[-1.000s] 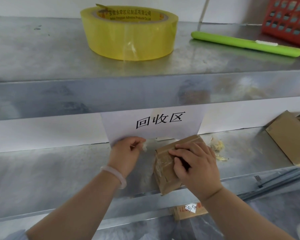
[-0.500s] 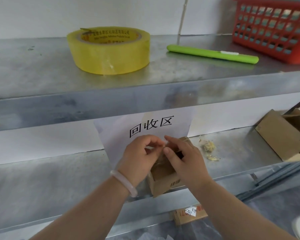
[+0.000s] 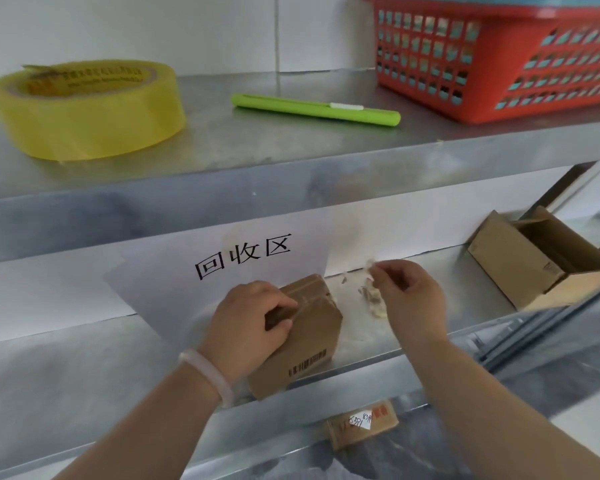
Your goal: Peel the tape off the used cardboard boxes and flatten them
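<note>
A small cardboard box [image 3: 302, 337] is seen on the middle shelf [image 3: 84, 368] of a metal rack, near its front edge, tilted and propped on 1 lower corner, with a barcode on the side facing the camera. The left hand [image 3: 248, 327] is closed around the box's left upper part, fingers curled over the top edge where clear tape remains along the seam; a pale bangle [image 3: 207, 374] is worn on that wrist. The right hand [image 3: 409, 296] is held apart from the box, to its right and above the shelf, with thumb and fingertips pinched together on a small scrap of clear tape [image 3: 370, 266]; the scrap is blurred and its extent cannot be told. Crumpled tape scraps [image 3: 373, 303] lie on the shelf between the box and the right hand. A white paper sign [image 3: 243, 258] with 3 printed characters hangs behind the box. A second, opened cardboard box [image 3: 537, 258] lies on its side at the right end of the same shelf. On the top shelf [image 3: 291, 147] are noted a yellow tape roll [image 3: 84, 112], a green utility knife [image 3: 316, 110] and a red plastic basket [image 3: 499, 57]. A labelled carton [image 3: 362, 424] is partly visible below.
</note>
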### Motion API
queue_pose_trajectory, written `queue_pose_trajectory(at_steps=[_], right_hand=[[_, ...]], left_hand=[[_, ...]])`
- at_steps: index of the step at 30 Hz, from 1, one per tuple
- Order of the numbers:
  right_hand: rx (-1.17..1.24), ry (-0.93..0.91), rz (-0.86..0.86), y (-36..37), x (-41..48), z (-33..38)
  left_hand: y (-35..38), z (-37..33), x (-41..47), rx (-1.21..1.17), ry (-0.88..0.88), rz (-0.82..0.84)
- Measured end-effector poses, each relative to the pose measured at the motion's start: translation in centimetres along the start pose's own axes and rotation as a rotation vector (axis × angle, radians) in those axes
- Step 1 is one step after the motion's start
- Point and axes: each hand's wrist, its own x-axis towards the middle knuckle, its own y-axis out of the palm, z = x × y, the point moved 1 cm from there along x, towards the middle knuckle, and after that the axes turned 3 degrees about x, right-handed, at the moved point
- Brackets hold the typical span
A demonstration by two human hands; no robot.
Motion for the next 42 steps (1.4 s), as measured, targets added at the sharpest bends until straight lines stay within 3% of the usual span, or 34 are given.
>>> queue_pose_trajectory(at_steps=[7,17,23,28,34,38,42], right_hand=[[-0.162,0.181,0.111,-2.5,5.4,-6.5],[-0.314,0.109,0.314,-1.5,9.2,-8.8],[-0.297,-0.015,0.465,-0.3,9.4,-8.4],[-0.363,0.030,0.519,0.6,10.5,-8.4],[-0.119,0.162,0.516,-1.0,11.4,-9.1],[-0.253,0.042,0.518,-0.7,11.6,-8.7],[-0.186,-0.071,0.658,0.5,10.3,-8.0]], left_hand=[[1.3,-2.2,-0.8,0.101,-0.171,-0.103],[3.8,-5.5,0.9,0.260,-0.498,-0.130],[4.9,-5.8,0.9,0.300,-0.461,-0.210],[4.8,-6.0,0.7,0.322,-0.449,-0.212],[4.9,-6.0,0.6,0.323,-0.437,-0.228],[5.0,-6.3,0.5,0.318,-0.431,-0.262],[4.9,-6.5,0.2,0.311,-0.399,-0.278]])
